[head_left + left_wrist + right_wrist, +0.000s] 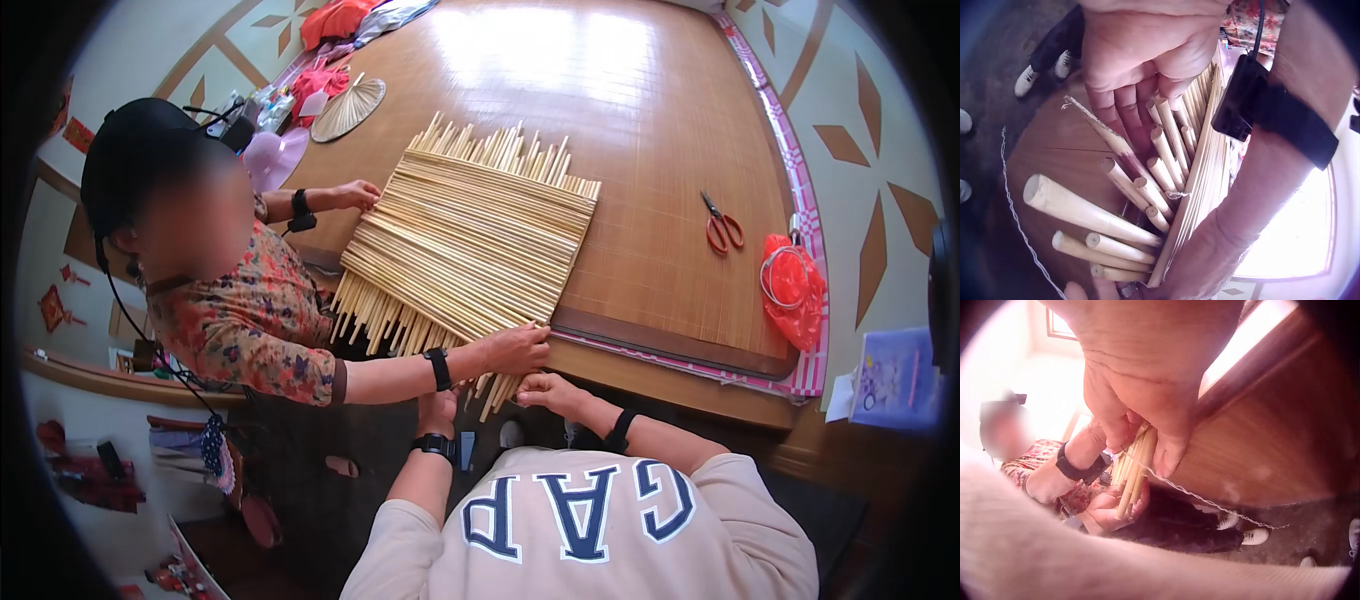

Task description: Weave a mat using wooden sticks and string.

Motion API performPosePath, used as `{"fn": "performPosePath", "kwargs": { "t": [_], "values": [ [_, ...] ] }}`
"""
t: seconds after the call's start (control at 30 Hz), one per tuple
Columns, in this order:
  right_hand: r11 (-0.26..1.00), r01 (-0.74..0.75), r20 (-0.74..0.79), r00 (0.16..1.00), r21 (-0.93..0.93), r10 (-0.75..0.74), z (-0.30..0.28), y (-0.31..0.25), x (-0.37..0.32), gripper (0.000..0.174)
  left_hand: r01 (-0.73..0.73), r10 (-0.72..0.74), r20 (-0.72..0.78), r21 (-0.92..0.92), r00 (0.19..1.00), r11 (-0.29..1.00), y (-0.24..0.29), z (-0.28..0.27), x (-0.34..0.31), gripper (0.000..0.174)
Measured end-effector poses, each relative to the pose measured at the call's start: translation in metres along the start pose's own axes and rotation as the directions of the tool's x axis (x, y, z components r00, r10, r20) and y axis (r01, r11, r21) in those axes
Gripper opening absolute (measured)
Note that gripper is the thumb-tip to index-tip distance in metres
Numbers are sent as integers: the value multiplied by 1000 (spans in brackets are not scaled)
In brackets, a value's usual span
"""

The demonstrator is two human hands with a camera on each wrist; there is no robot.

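Observation:
Many pale round sticks [470, 235] lie side by side in a mat tied near its edge with thin string. At its near corner my left hand [437, 405] [1147, 56] holds the sticks from below, its fingers curled behind their cut ends. My right hand [552, 394] [1147, 375] is at the same corner and pinches a twisted white string [1210, 503] that hangs down beside the sticks. In the left wrist view the string [1016, 219] runs down to fingertips [1075, 290] at the bottom edge.
Another person in a flowered top [245, 320] reaches over the mat, one hand [515, 350] on its near corner, the other [355, 195] at its far left. Red-handled scissors [722, 225], a red plastic bag [792, 285] and a straw fan [350, 108] lie on the large brown surface [650, 130].

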State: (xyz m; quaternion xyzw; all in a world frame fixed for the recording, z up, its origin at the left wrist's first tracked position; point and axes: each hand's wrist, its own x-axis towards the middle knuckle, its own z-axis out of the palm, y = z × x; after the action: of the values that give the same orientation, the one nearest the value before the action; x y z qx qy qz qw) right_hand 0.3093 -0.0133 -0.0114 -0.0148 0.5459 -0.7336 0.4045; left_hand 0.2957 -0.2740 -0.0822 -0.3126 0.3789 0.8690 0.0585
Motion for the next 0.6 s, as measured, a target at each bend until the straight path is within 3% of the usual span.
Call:
{"fn": "performPosePath", "kwargs": {
  "t": [0.13, 0.17, 0.23, 0.33, 0.37, 0.4, 0.47, 0.5, 0.6],
  "values": [
    [997, -30, -18, 999, -69, 29, -9, 4, 0, 14, -73, 68, 35, 184, 997, 980, 22, 0, -11, 37],
    [997, -37, -45, 998, -70, 34, -8, 6, -1, 14, -155, 160, 15, 358, 987, 921, 37, -12, -6, 36],
    [998, -8, -77, 997, -56, 4, -4, 6, -4, 14, -257, 321, 32, 674, 947, 693, 78, -42, 10, 34],
    [999, -18, -156, 988, -36, 12, -2, 7, -8, 13, -283, 461, 174, 942, 870, 179, 113, -72, 42, 31],
    [999, -43, -182, 983, -32, 37, -4, 7, -9, 13, -284, 448, 176, 940, 876, 187, 122, -61, 47, 31],
    [998, -46, -198, 979, -41, 37, -5, 8, -11, 13, -392, 579, 332, 920, 745, -24, 143, -35, 44, 34],
    [999, -35, -240, 970, -22, 29, -3, 13, -13, 13, -459, 672, 630, 766, 390, -451, 176, 1, 47, 40],
    [1000, -12, -266, 964, -12, 9, -1, 13, -13, 13, -472, 666, 630, 764, 399, -439, 181, -6, 69, 40],
    [999, -31, -326, 945, -9, 27, 6, 6, -11, 11, -328, 679, 397, 915, 618, -236, 204, -37, 137, 42]
  ]
}}
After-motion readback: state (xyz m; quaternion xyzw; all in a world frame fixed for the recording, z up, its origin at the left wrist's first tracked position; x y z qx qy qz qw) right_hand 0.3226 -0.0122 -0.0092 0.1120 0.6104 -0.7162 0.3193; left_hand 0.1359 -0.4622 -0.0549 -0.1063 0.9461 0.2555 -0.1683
